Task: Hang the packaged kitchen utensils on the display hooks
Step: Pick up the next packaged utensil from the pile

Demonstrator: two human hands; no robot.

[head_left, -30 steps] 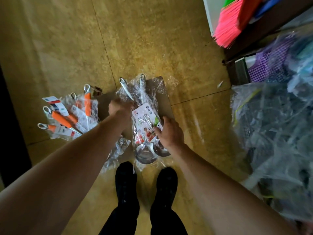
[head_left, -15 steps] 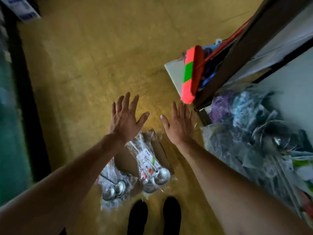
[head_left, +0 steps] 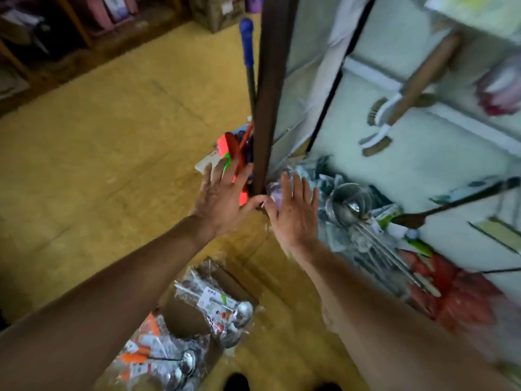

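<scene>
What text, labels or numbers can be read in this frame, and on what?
None is legible.
Label card on the ladle pack: print and small pictures, too blurred to read.
Labels on the orange-handled utensil pack: too blurred to read.
White sticker on the cardboard box at the far end of the floor: too small to read.

glossy metal ladles (head_left: 238, 313) in crinkly clear plastic; matt floor (head_left: 112, 165).

You can read nothing here: the card (head_left: 211, 299) on the packaged ladles (head_left: 239, 313) carries print (blurred past reading), no legible word or number.
</scene>
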